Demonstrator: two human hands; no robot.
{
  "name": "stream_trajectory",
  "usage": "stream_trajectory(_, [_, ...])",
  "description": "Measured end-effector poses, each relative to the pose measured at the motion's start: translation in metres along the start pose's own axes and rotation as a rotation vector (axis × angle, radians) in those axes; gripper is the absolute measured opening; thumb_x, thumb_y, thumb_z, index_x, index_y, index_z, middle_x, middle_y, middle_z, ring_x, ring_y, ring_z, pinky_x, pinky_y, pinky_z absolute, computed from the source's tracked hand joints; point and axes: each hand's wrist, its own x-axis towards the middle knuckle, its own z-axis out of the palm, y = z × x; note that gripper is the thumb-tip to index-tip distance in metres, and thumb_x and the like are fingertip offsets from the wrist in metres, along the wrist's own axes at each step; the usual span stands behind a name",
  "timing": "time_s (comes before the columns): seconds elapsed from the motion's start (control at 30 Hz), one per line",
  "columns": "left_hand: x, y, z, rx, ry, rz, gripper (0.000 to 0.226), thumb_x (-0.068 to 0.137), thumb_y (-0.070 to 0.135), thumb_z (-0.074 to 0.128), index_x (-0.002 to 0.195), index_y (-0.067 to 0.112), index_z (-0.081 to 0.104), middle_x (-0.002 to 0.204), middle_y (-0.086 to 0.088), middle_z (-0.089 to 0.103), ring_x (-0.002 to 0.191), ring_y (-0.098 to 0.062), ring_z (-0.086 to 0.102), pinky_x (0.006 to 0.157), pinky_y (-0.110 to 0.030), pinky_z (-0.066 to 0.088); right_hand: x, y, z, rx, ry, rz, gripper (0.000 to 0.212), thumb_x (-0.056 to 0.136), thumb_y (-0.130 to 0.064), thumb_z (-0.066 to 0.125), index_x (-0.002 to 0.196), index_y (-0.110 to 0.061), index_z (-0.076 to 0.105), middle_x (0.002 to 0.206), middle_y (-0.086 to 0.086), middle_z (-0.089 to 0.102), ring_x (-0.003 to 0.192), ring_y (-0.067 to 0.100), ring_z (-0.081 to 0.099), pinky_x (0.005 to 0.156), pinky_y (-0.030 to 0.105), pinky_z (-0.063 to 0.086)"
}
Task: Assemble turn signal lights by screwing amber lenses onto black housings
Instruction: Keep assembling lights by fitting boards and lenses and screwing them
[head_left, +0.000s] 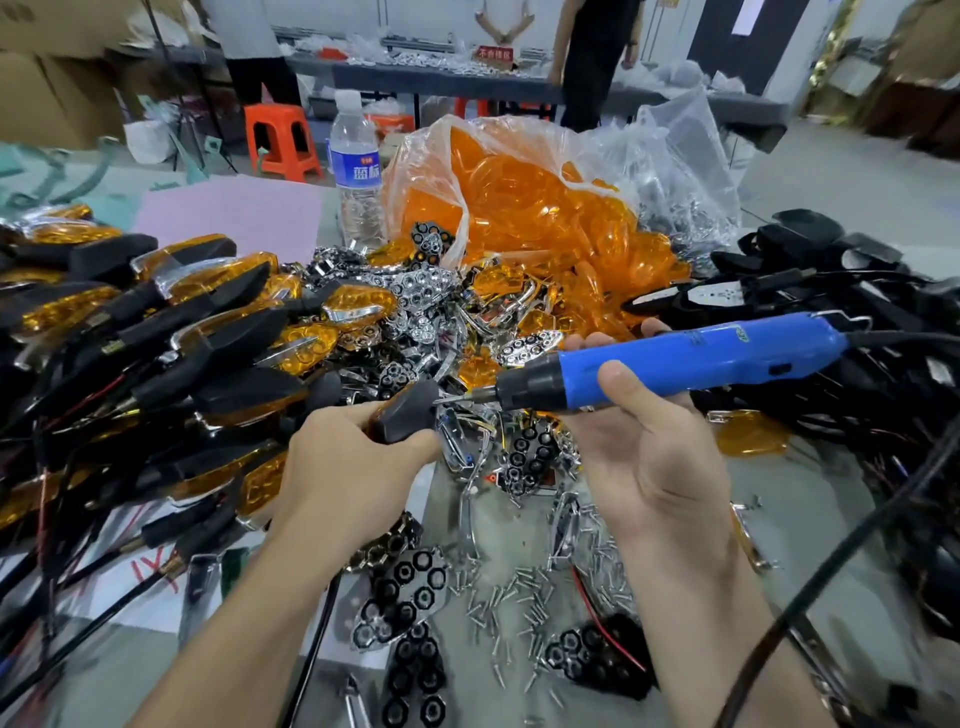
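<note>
Workshop bench (821, 519), grey and crowded with parts, seen from the head camera; a second long table and an orange stool (280, 140) stand in the blurred background. The left hand (343, 467) grips a black housing (408, 415), fingers curled round it from above. The right hand (649, 447), palm up, holds a blue electric screwdriver (675, 364) with fingers wrapped behind the barrel and the thumb pressed on its front. The tool lies nearly level, and its bit tip meets the end of the housing, between the two hands. Beyond the hands, a clear plastic bag (519, 208) spills amber lenses, with a water bottle (356, 166) upright just left of it. Chrome reflectors (426, 286) lie heaped between the bag and the hands. Left of the left hand, assembled lights (182, 322) with amber lenses and black stems are stacked in a pile. Right of the right hand, a mass of black housings with wires (831, 291) covers the bench. Below the hands, between the forearms, loose screws (519, 608) lie scattered beside black honeycomb plates (405, 592).
</note>
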Motion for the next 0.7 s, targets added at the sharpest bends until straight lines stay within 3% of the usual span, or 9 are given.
stream_trajectory(0.17, [-0.004,0.002,0.0,-0.033,-0.022,-0.01,0.043,0.051,0.06,0.062,0.076,0.026,0.073,0.065,-0.001,0.07,0.045,-0.009,0.046,0.048,-0.028,0.043,-0.003,0.001,-0.002,0.009,0.021,-0.004,0.062,0.08,0.01,0.057,0.133,-0.02,0.045,0.089,0.011,0.069,0.094,0.029,0.068,0.092,0.052,0.059])
stream_trajectory(0.33, [-0.006,0.003,0.003,-0.034,-0.011,-0.02,0.031,0.053,0.058,0.066,0.074,0.036,0.075,0.063,0.001,0.072,0.05,-0.013,0.056,0.051,-0.036,0.054,-0.007,0.002,-0.002,-0.018,-0.035,-0.035,0.064,0.08,0.012,0.056,0.134,-0.02,0.043,0.09,0.01,0.069,0.096,0.029,0.068,0.088,0.047,0.06])
stream_trajectory(0.4, [-0.007,0.003,0.003,-0.011,0.003,-0.016,0.024,0.056,0.057,0.068,0.074,0.042,0.074,0.062,0.004,0.071,0.05,-0.014,0.057,0.049,-0.034,0.052,-0.008,0.004,-0.002,-0.054,-0.075,-0.05,0.065,0.082,0.019,0.058,0.132,-0.019,0.042,0.092,0.01,0.069,0.098,0.029,0.067,0.092,0.048,0.058])
stream_trajectory(0.57, [-0.008,0.004,-0.002,0.084,0.034,-0.024,0.012,0.062,0.061,0.075,0.071,0.06,0.069,0.048,0.013,0.064,0.042,-0.009,0.055,0.038,-0.02,0.036,-0.01,0.006,-0.003,-0.131,-0.299,-0.068,0.06,0.075,0.022,0.049,0.119,-0.019,0.045,0.1,0.015,0.065,0.115,0.036,0.059,0.11,0.054,0.046])
stream_trajectory(0.7, [-0.007,0.002,-0.004,0.045,0.013,-0.054,0.015,0.057,0.06,0.075,0.065,0.047,0.073,0.046,0.006,0.062,0.042,-0.013,0.053,0.044,-0.024,0.04,-0.013,0.006,0.001,-0.267,-0.456,-0.078,0.054,0.071,0.023,0.055,0.112,-0.012,0.047,0.106,0.022,0.056,0.12,0.041,0.053,0.113,0.051,0.043])
